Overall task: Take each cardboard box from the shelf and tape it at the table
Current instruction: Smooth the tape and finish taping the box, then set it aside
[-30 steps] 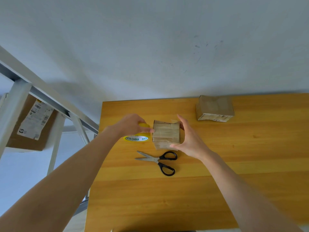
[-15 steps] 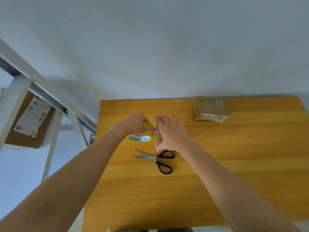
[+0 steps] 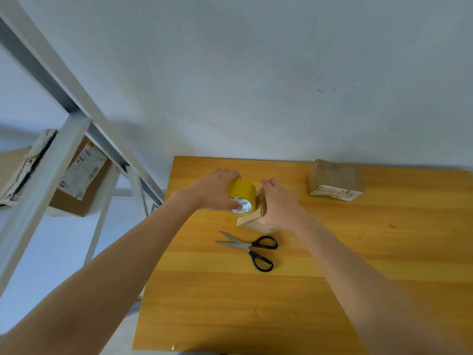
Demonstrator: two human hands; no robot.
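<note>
Wooden and orange-yellow, the counter (image 3: 332, 290) carries the work; at its left stands the white metal shelf (image 3: 38, 190), where a big brown cardboard box with a white label (image 3: 79, 180) waits, not yet taken; a flat brown cardboard box (image 3: 335, 179) lies at the counter's far right, well apart. The small brown cardboard box (image 3: 253, 222) stands near the far left, somewhat tilted; the right hand (image 3: 279, 203) grasps it from above, and the left hand (image 3: 215, 190) clasps the yellow roll of tape (image 3: 242, 192) just beside it. I judge that this light box may slide or tip when the tape is pulled, so the strip lands crooked or wrinkled; the black-handled steel scissors (image 3: 252, 248), near the right forearm, may be knocked.
</note>
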